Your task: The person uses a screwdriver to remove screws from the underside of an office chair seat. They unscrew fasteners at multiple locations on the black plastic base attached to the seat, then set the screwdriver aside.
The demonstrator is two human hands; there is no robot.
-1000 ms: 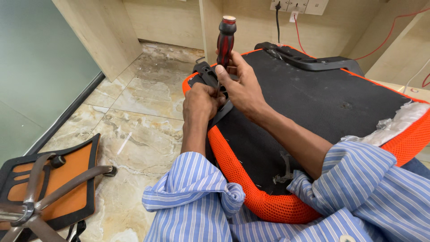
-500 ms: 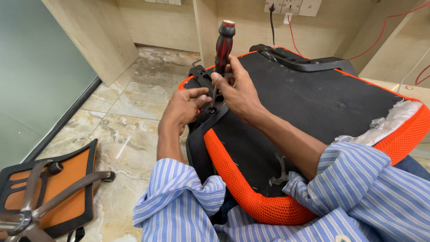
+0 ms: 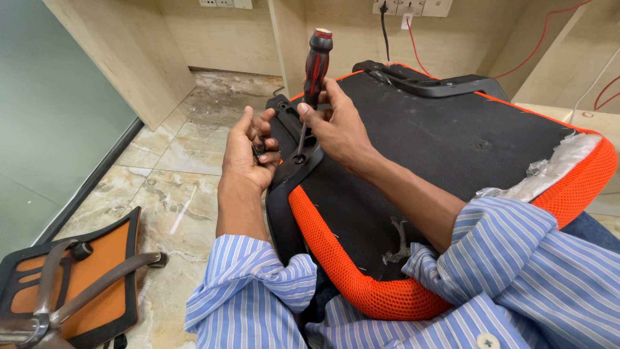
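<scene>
An upturned orange-mesh chair seat [image 3: 361, 284] with fuzzy black underside lies across the lap; the right hand [image 3: 336, 126] grips a red-and-black-handled screwdriver [image 3: 314, 64] upright, tip in the black plastic armrest bracket [image 3: 294, 168]; the left hand [image 3: 248, 152], just left, curls around 1 small dark part [image 3: 259, 150].

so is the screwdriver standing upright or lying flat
Upright, leaning slightly. The right hand holds the screwdriver with its handle up and its tip down on the black bracket of the seat.

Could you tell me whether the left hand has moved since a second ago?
Yes. The left hand has drawn back leftward off the black armrest bracket, now cupped beside it.
</scene>
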